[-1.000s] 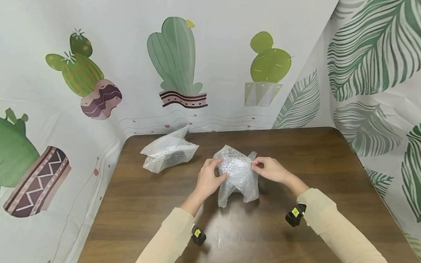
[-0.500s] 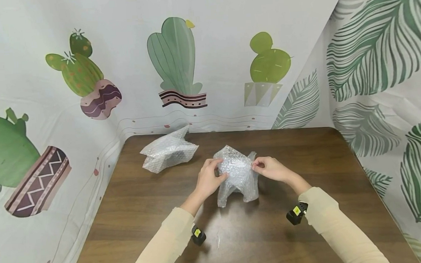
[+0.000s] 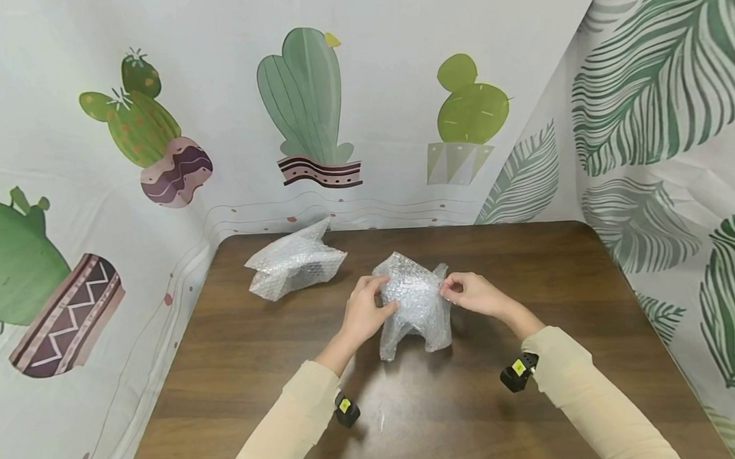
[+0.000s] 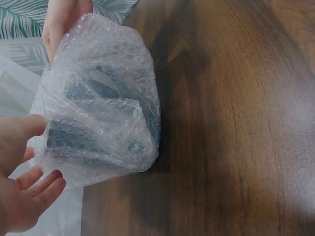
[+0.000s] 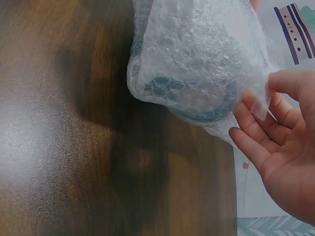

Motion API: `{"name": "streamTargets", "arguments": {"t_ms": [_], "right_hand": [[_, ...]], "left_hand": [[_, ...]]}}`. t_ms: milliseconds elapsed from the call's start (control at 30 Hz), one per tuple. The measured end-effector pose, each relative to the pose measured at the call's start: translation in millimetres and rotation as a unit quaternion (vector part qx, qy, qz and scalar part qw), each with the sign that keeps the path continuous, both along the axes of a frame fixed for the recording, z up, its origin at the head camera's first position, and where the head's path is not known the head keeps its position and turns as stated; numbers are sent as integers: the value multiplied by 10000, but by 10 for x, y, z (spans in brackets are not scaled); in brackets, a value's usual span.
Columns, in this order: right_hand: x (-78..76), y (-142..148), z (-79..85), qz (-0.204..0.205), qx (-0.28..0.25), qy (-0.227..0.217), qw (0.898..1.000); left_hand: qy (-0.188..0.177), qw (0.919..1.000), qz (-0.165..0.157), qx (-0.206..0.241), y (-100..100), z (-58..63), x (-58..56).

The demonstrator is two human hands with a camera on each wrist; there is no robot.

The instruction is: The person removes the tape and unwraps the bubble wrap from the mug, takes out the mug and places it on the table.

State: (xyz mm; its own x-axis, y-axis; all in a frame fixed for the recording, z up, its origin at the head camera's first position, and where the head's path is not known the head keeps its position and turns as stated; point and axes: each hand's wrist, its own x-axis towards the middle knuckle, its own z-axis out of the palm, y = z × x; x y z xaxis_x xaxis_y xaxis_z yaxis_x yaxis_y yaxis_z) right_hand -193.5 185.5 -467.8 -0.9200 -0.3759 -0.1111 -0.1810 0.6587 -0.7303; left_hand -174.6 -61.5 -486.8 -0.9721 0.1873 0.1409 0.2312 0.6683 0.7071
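Note:
A bubble-wrapped bundle [image 3: 414,303] sits on the table, with something bluish-green showing through the bubble wrap [image 4: 108,123]. My left hand [image 3: 365,310] holds its left side, thumb near the front and fingers toward the back. In the left wrist view, the left thumb [image 4: 34,125] lies at the wrap's edge. At the bundle's right side, my right hand [image 3: 474,295] pinches a small strip of clear tape [image 5: 262,105] between thumb and fingertips. The strip's short end sticks out below the thumb in the right wrist view; its other end merges with the shiny wrap.
Another crumpled piece of bubble wrap [image 3: 298,261] lies at the back left of the brown wooden table [image 3: 250,371]. A white cloth with printed cacti [image 3: 313,102] hangs right behind the table's far edge. Black wrist cameras [image 3: 347,411] are worn on both arms.
My right forearm has shifted slightly to the right, its fingertips staying at the bundle's edge. The left hand and the bundle have hardly moved.

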Motion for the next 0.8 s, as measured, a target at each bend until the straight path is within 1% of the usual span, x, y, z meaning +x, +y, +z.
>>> {"name": "streamTargets", "arguments": {"t_ms": [100,200,300,433,600,800], "right_hand": [[8,10,-3,-4,-20,-58,10000],[14,20,-7,19,-4,-47,10000],[14,28,-15,20,-9,-22,10000],[7,32,-25,33,-45,30,10000],[17,29,-32,74,-154,58,9998],[46,32,-70,79,-434,-2,9990]], "left_hand": [[41,9999,33,-145,1,12,7],[154,9988,32,-468,4,23,10],[305,9956,-20,-884,9,41,7],[537,9905,-80,-1264,17,68,8],[804,9858,-104,-1472,20,69,14],[1112,9820,-227,-1507,19,69,20]]}}
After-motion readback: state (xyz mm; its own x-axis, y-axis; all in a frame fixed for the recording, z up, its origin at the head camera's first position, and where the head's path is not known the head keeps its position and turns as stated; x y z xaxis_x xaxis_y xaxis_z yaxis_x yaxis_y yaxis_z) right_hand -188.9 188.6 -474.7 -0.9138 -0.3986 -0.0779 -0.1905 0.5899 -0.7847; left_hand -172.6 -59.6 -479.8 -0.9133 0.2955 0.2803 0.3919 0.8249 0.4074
